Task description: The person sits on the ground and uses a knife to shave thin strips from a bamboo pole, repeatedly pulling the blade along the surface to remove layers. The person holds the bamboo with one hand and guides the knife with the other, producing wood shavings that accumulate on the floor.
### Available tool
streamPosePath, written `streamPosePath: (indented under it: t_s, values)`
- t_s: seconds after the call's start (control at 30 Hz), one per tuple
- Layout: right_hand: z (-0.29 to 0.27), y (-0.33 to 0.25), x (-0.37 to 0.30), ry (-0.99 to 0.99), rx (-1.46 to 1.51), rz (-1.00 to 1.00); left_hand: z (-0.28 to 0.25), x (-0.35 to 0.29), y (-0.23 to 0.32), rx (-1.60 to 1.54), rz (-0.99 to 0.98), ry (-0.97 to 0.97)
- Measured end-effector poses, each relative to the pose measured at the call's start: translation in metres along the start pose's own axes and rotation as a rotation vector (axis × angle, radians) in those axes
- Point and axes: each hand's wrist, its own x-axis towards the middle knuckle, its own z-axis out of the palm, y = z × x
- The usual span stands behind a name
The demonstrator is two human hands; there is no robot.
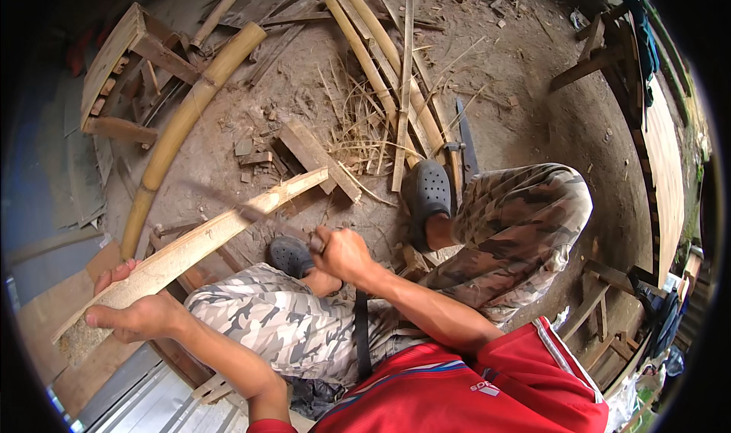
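- Brown earth floor [518,128] spreads beneath me, strewn with chips and thin shavings [364,137].
- Up and to the left stands a wooden frame [145,44] with a thick, curved bamboo pole [183,121] beside it.
- Ahead of me lie more bamboo poles [387,28], with a flat, narrow strip [403,105] across them.
- My left grip [145,315] is closed around the near end of a length of pale wood [171,264], thumb along one edge and fingertips showing at the other.
- That wood slants up and away to the right, past my left knee; its far end reaches a short flat board [314,157], though I can't tell whether the two touch.
- My right grip [341,255] is curled tight on the handle of a bladed tool [274,221], whose blurred blade crosses the wood toward its far part; I can't tell whether it touches.
- Just beside my right shoe [428,193] lie a wooden-handled tool with a dark head [455,162] and a long dark blade [466,140].
- My left shoe [290,256] shows between the wood and my right grip.
- Down at the lower left is a ridged metal sheet [160,402].
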Motion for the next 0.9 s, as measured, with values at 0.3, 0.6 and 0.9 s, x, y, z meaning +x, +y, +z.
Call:
streamPosePath:
  t_s: [0.3, 0.6, 0.9]
  values:
    - [-0.008, -0.019, -0.006, -0.041, -0.016, -0.052, -0.001, 0.004, -0.001, 0.007, 0.008, 0.017]
    - [0.001, -0.003, -0.002, 0.073, 0.015, -0.092, -0.001, 0.003, -0.005, -0.006, 0.010, 0.006]
    - [-0.011, 0.001, -0.003, 0.068, -0.029, -0.045, -0.010, 0.016, -0.025, -0.065, -0.024, -0.014]
